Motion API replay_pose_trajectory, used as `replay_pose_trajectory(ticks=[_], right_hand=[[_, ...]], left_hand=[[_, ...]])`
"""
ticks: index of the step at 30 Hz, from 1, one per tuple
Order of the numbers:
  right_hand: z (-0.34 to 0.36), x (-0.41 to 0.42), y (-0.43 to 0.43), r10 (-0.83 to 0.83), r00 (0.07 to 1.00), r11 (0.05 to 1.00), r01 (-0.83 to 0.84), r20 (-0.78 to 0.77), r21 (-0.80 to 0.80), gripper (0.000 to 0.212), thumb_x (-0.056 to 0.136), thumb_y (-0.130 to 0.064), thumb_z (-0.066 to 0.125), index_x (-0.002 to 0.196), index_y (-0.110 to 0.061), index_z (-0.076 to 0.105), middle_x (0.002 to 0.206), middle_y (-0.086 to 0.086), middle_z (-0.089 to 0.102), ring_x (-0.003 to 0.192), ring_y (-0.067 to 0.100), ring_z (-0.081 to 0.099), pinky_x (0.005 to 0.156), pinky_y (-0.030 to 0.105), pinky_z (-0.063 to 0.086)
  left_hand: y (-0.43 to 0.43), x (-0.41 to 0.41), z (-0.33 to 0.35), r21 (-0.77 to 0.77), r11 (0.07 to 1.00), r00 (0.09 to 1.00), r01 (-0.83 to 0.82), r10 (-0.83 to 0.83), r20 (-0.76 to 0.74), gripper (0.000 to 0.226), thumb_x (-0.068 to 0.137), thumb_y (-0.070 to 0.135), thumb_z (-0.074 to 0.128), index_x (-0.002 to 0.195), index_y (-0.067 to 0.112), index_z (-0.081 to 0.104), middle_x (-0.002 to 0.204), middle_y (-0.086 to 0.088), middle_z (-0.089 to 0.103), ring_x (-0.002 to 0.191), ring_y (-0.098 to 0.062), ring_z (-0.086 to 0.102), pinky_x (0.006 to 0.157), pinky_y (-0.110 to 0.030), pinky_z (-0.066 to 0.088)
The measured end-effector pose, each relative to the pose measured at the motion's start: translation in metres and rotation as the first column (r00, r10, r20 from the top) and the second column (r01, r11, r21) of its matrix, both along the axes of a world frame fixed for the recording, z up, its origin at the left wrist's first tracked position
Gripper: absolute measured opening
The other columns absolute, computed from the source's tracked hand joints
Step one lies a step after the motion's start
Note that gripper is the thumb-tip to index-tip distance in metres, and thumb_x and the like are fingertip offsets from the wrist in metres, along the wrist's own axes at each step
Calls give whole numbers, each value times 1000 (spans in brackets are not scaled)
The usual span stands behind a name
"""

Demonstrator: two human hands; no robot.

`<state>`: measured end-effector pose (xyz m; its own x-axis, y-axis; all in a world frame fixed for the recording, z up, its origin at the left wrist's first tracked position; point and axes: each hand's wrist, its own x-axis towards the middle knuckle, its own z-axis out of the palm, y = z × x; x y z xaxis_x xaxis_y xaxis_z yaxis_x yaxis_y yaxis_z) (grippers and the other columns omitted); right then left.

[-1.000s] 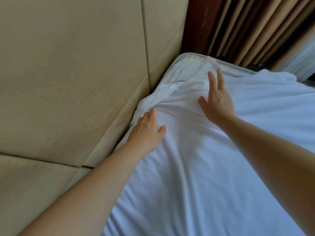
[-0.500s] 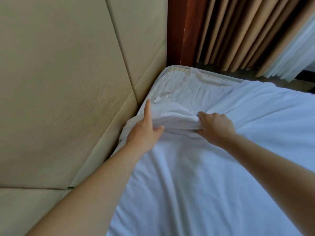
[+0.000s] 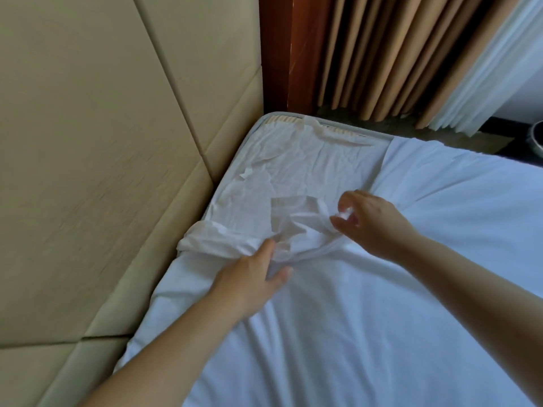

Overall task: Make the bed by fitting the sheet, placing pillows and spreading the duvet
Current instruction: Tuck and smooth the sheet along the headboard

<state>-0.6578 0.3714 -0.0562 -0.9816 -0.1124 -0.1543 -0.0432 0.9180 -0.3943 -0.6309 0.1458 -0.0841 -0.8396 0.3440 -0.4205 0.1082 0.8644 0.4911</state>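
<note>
A white sheet (image 3: pixel 367 318) covers most of the mattress, but its corner is pulled back and bunched (image 3: pixel 223 239) near the headboard. The far mattress corner (image 3: pixel 293 160) lies bare under a thin crumpled liner. My left hand (image 3: pixel 252 277) rests flat on the sheet, fingers at the bunched edge. My right hand (image 3: pixel 373 221) pinches a twisted bit of the sheet's edge between thumb and fingers. No pillows or duvet are in view.
A padded beige headboard (image 3: pixel 102 171) runs along the left, tight against the mattress. A dark wooden post (image 3: pixel 282 54) and tan curtains (image 3: pixel 396 54) stand behind the far corner, with white sheer curtains (image 3: pixel 493 77) and a dark round object (image 3: pixel 537 136) at the right.
The sheet corner has come back off the far mattress corner, baring more of it. My right hand shifted right and now pinches the edge; my left hand slid lower.
</note>
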Motion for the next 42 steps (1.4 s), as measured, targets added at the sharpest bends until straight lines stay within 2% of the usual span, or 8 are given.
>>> replay_pose_trajectory(ticks=[4, 11, 18, 22, 26, 33, 38, 42], right_hand=[[-5, -5, 8, -46, 948, 992, 6, 315, 126, 92, 77, -44, 71, 148, -26, 15, 130, 11, 39, 112, 38, 53, 94, 38, 40], [-3, 4, 10, 124, 982, 915, -168, 141, 367, 31, 86, -43, 59, 105, -18, 57, 91, 3, 51, 93, 33, 59, 71, 33, 41], [12, 11, 25, 118, 969, 988, -93, -216, 122, 15, 83, -13, 67, 72, -5, 62, 58, 17, 63, 59, 40, 60, 52, 39, 44], [36, -12, 13, -165, 976, 962, 127, -143, -241, 31, 93, -16, 50, 63, -24, 52, 55, 2, 65, 50, -1, 57, 53, 14, 41], [46, -54, -10, -238, 963, 860, 147, -129, -489, 16, 95, -13, 42, 100, -16, 56, 96, -1, 67, 86, 9, 63, 81, 24, 48], [61, -103, -42, -87, 988, 945, 41, -129, -326, 73, 93, -5, 45, 151, -19, 2, 106, 7, 51, 73, 15, 51, 60, 12, 37], [21, -73, -34, -109, 983, 958, 64, -149, -279, 80, 93, -8, 44, 150, -23, -10, 115, 14, 60, 97, 37, 58, 80, 39, 45], [-21, -41, -12, -263, 964, 945, 266, 41, -190, 94, 89, -26, 60, 149, -25, -13, 129, 10, 54, 111, 32, 54, 88, 37, 42]], left_hand=[[-12, 14, -9, 44, 999, 1000, -24, 23, 11, 41, 94, 53, 33, 129, 33, 27, 107, -2, 64, 103, -27, 59, 82, -36, 47], [-12, 22, -15, 138, 980, 986, -146, 155, -55, 34, 91, 52, 40, 119, 38, 27, 85, 3, 64, 85, -28, 62, 75, -39, 51], [2, 8, -12, 522, 723, 890, -453, 396, 225, 52, 90, 30, 58, 131, 38, 27, 80, -13, 69, 55, -11, 64, 56, -21, 51], [18, -13, 0, 681, 503, 838, -532, 430, 336, 59, 89, 26, 60, 136, 36, 25, 113, 4, 62, 87, -1, 64, 64, -11, 47], [22, -52, 24, 733, 419, 804, -536, 519, 291, 56, 92, 27, 55, 139, 22, 27, 137, 6, 45, 123, -8, 48, 98, -28, 41], [11, -100, 42, 715, 489, 753, -499, 653, 79, 79, 93, 30, 54, 150, 31, -1, 155, 1, 21, 140, -16, 26, 105, -24, 24], [10, -81, 14, 534, 696, 791, -480, 606, -80, 84, 90, 34, 57, 149, 33, -4, 152, -6, 29, 135, -23, 35, 103, -36, 35], [11, -42, -25, 344, 879, 853, -329, 433, -290, 75, 88, 37, 57, 149, 21, 16, 144, -8, 41, 129, -26, 41, 102, -43, 38]])
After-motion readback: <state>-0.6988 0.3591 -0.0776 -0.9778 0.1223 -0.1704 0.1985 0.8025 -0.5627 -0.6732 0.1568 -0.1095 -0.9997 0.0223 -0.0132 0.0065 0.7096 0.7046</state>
